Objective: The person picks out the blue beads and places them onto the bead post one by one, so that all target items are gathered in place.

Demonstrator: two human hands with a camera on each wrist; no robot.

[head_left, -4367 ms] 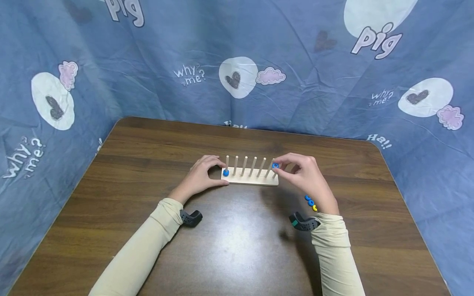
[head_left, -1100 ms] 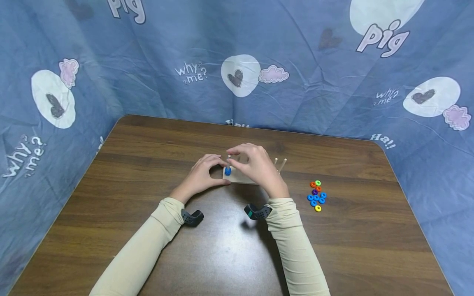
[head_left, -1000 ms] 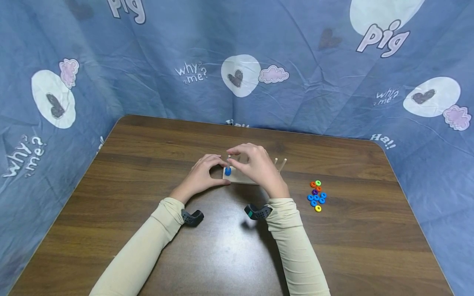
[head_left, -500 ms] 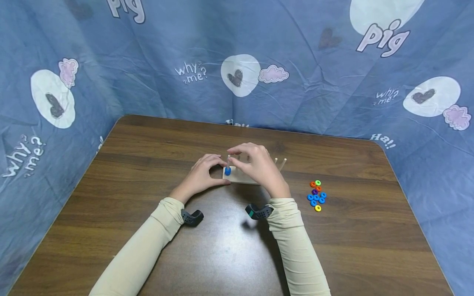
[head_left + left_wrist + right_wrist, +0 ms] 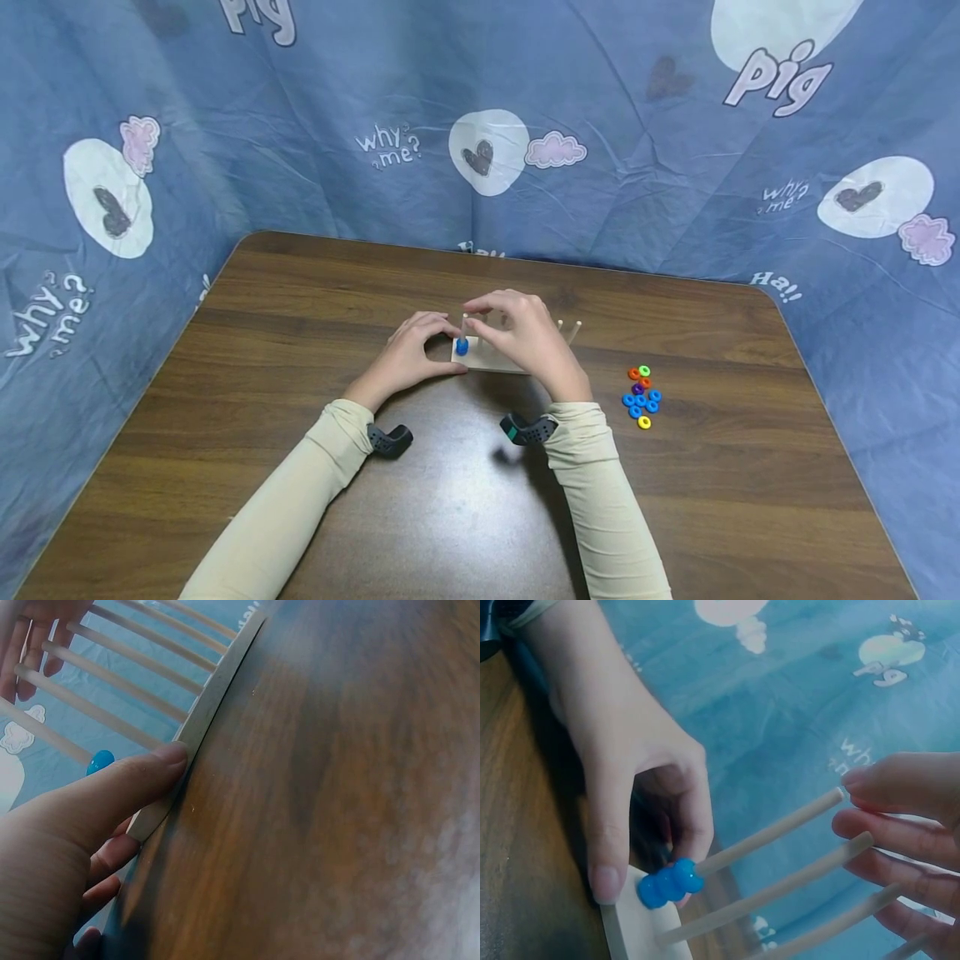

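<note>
Peg board (image 5: 491,358) flat on table (image 5: 300,292), pegs upright; L hand (image 5: 408,350) grips board's L end, thumb on near edge, fingers curled round behind; R hand (image 5: 528,337) raised over board's middle, thumb & forefinger parted w/ a modest gap, tips reaching to top of the end peg (image 5: 772,830) at board's L end; no ring seen in R hand; can't tell if its fingers touch that peg.

Progress, as far as it shows: end peg carries a blue stack (image 5: 670,883), prob. 3 rings, sitting low by the board; left wrist view gives approx. 7 pegs in all; the other pegs (image 5: 769,888) look bare where visible, tho' some tops are cut off or behind R hand; I'd judge it early on, 1 peg started, rest not yet.

Left to place, presumably: 10 loose rings R of board & a bit nearer the person, well apart from it, viz. 5 blue rings (image 5: 637,401), 2 orange rings (image 5: 630,374), 1 green ring (image 5: 644,367), 1 purple ring (image 5: 634,389), 1 yellow ring (image 5: 641,424); all in one cluster; printed backdrop (image 5: 322,83) hangs beyond board's far side.
</note>
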